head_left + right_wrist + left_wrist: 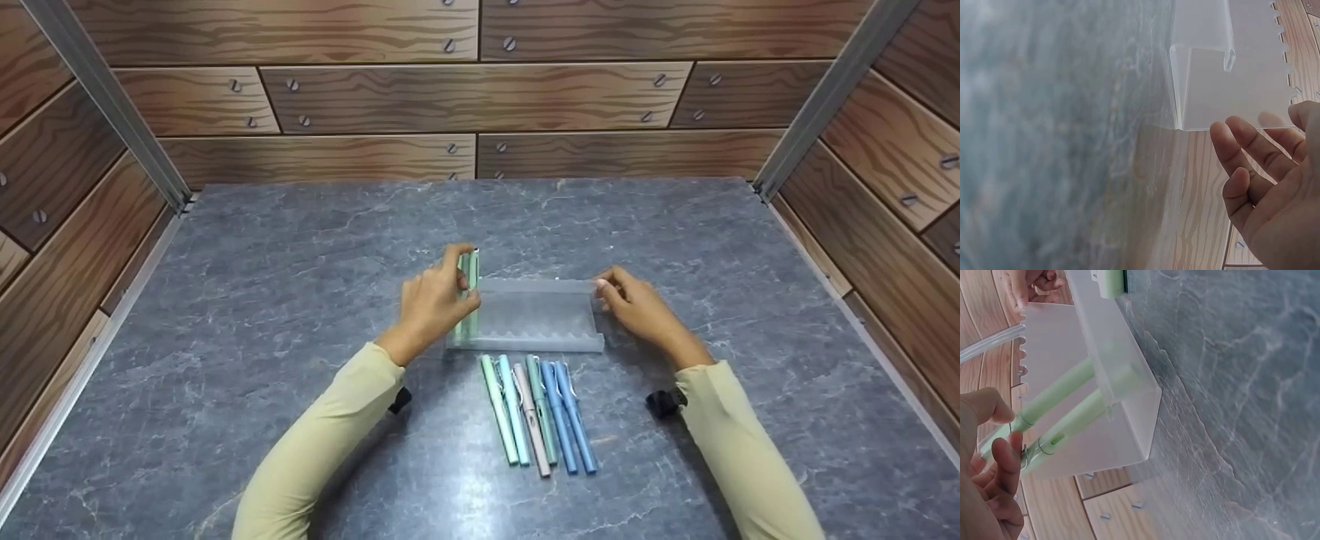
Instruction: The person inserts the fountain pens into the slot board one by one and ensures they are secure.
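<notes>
A frosted translucent pen rack (540, 311) with a notched edge stands on the table. At its left end, two light green pens (1067, 410) lie side by side across it. My left hand (435, 296) pinches one light green pen near its capped end, thumb and fingers bent around it. At the rack's far right corner, my right hand (634, 304) holds the edge between thumb and index finger. Its other fingers (1241, 146) are loosely bent beside the side panel. Through the frosted panel, the index fingertip shows faintly.
Nearer to me than the rack, several pens lie in a row: a light green pen (499, 409), a mint pen (513, 409), a greyish pink pen (531, 420), a dark green pen (541, 409) and blue pens (576, 416). Wood-patterned walls (480, 97) enclose the marbled table (300, 247).
</notes>
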A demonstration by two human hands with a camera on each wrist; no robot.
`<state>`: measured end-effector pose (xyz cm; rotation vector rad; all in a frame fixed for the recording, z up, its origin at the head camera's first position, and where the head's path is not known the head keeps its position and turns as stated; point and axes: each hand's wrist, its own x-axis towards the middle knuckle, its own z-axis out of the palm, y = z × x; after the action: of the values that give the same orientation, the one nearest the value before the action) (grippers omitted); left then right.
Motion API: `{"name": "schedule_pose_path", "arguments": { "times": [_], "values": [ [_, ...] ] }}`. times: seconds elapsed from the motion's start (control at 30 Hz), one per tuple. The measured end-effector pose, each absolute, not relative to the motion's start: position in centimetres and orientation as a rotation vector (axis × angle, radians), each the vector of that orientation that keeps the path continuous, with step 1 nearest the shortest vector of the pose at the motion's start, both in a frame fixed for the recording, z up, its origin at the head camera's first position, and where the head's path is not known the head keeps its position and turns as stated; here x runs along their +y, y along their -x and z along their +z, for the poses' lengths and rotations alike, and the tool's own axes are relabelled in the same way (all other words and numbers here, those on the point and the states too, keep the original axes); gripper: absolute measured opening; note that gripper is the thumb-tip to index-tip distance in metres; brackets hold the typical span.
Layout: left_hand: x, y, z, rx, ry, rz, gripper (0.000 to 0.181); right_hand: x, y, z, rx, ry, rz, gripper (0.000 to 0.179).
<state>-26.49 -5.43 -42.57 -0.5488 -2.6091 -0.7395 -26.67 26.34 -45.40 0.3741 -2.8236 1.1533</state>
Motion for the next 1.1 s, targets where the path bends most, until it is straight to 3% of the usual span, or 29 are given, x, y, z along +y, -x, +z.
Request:
{"name": "schedule_pose_path", "arguments": {
  "times": [1.1],
  "values": [
    [-6.09,26.19,-42.56,-2.671,0.578,-0.714,0.063,26.43,26.66,-45.39,-2.831,-0.359,1.158,0.026]
  ]
}}
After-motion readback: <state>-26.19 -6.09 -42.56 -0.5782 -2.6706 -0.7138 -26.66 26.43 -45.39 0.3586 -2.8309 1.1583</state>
